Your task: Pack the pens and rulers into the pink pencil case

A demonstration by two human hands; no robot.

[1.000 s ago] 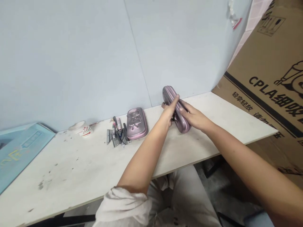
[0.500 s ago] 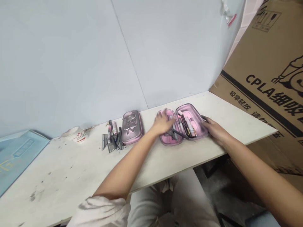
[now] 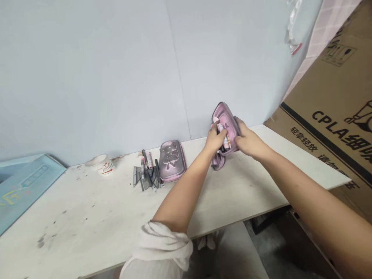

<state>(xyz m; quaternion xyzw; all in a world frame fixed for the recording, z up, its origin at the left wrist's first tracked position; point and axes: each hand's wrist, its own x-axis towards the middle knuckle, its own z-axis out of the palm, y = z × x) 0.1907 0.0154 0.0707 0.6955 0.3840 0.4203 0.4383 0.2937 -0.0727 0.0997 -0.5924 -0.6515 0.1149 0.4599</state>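
Open pencil case (image 3: pixel 225 119) is up nr the far edge of the bench (image 3: pixel 116 217), R of centre, tilted w/ pink lining facing the person; its other half hangs low & mostly hidden behind the L arm, can't tell if it touches the bench. R hand (image 3: pixel 248 140) has it by the outer side, thumb at the rim, fingers behind, so that grip is closed on the case. L hand (image 3: pixel 216 138) is at the opening, fingers & thumb over the pens (image 3: pixel 226 144) inside; can't tell if its grip is pinching one or just resting there. Next, to the L: closed pencil case (image 3: pixel 173 161), dark mauve w/ raised design, lying flat on the bench. Just beside it, a loose pile of stationery (image 3: pixel 147 172), incl. dark pens, pink-&-white tubes & grey flat bits. Further L, nr the wall (image 3: pixel 101 77), a white paper bowl (image 3: pixel 101 166) w/ red marks, tipped. Far L, a lt blue box (image 3: pixel 29 182). Beyond the bench's R end, a big cardboard box (image 3: pixel 328 128) leans, printed "CPLA". Clear plastic strip (image 3: pixel 293 29) w/ red end hangs upper R.
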